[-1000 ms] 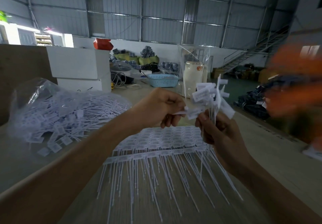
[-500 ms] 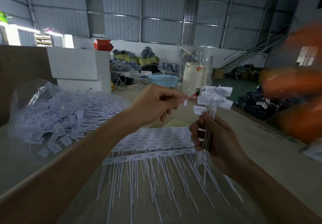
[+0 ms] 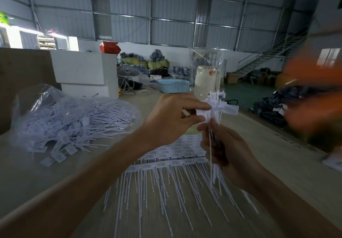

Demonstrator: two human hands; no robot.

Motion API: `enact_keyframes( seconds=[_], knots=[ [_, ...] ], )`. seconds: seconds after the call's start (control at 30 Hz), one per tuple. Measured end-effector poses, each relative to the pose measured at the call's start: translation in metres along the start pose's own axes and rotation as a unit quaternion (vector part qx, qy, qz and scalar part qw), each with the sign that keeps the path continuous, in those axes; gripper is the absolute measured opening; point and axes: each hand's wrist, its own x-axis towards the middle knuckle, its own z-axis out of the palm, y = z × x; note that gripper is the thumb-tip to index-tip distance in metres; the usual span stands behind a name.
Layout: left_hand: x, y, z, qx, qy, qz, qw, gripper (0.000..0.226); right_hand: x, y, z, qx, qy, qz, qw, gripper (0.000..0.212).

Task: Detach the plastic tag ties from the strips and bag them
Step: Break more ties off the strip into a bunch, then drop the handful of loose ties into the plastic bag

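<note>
Corrugated metal walls are looming grey behind the long pale table (image 3: 268, 156) where I am working, with strips of ties (image 3: 172, 156) lying flat just beneath my hands. I am holding a bundle of detached ties (image 3: 215, 108) upright in my right hand (image 3: 227, 150), fingers curled round the thin stems, while my left hand (image 3: 172, 119) is pinching one flat tag head at the top between thumb and forefinger. I am judging that the bundle could splay and slip — the stems are smooth, springy and thin, and my grip is sitting low on them, so a hard tug up top might be pulling several loose at once. Each tie is looking like white plastic, a small rectangular tab on a needle-like tail. Over to my left the crinkly clear bag (image 3: 61, 115) is lying open — already heaped with loose ties.
</note>
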Motion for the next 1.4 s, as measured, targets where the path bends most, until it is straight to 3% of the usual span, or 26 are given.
enact_keyframes(
  seconds=[0.17, 0.33, 0.4, 0.53, 0.67, 0.83, 0.93, 1.03, 1.13, 1.23, 1.3, 1.4],
  knots=[
    [-0.003, -0.003, 0.002, 0.056, -0.056, 0.046, 0.996, 0.033, -0.002, 0.001, 0.004, -0.032, -0.006, 0.008, 0.999, 0.035],
    [-0.004, -0.015, -0.002, 0.066, -0.113, -0.012, 0.991, 0.058, 0.0, 0.0, 0.003, 0.041, 0.015, -0.017, 0.999, 0.031],
    [-0.002, -0.027, -0.009, 0.137, -0.118, -0.056, 0.982, 0.061, 0.0, 0.0, 0.002, 0.055, 0.026, -0.027, 0.998, 0.029],
    [-0.006, -0.068, -0.048, 0.287, -0.204, -0.167, 0.921, 0.05, 0.001, 0.0, -0.001, 0.024, 0.03, -0.039, 0.998, 0.027],
    [-0.022, -0.11, -0.103, 0.244, -0.326, -0.296, 0.864, 0.037, 0.003, 0.0, 0.002, -0.009, 0.024, -0.067, 0.997, 0.027],
    [-0.053, -0.161, -0.152, 0.308, -0.305, -0.361, 0.826, 0.041, 0.013, -0.003, 0.03, 0.031, 0.021, -0.072, 0.997, 0.026],
    [-0.069, -0.184, -0.162, 0.301, -0.313, -0.381, 0.817, 0.059, 0.026, -0.006, 0.064, 0.061, -0.044, -0.061, 0.995, 0.024],
    [-0.076, -0.198, -0.163, 0.326, -0.292, -0.358, 0.824, 0.077, 0.045, -0.013, 0.109, 0.08, -0.133, -0.054, 0.986, 0.025],
    [-0.072, -0.2, -0.163, 0.343, -0.234, -0.321, 0.851, 0.083, 0.073, -0.015, 0.16, 0.04, -0.187, -0.115, 0.975, 0.028],
    [-0.069, -0.194, -0.168, 0.329, -0.16, -0.278, 0.888, 0.074, 0.109, 0.006, 0.202, -0.07, -0.164, -0.217, 0.96, 0.028],
    [-0.073, -0.192, -0.172, 0.298, -0.085, -0.285, 0.907, 0.069, 0.136, 0.033, 0.214, -0.194, -0.155, -0.269, 0.93, 0.027],
    [-0.081, -0.191, -0.178, 0.259, -0.019, -0.312, 0.914, 0.077, 0.179, 0.08, 0.205, -0.422, -0.175, -0.277, 0.845, 0.027]
  ],
)
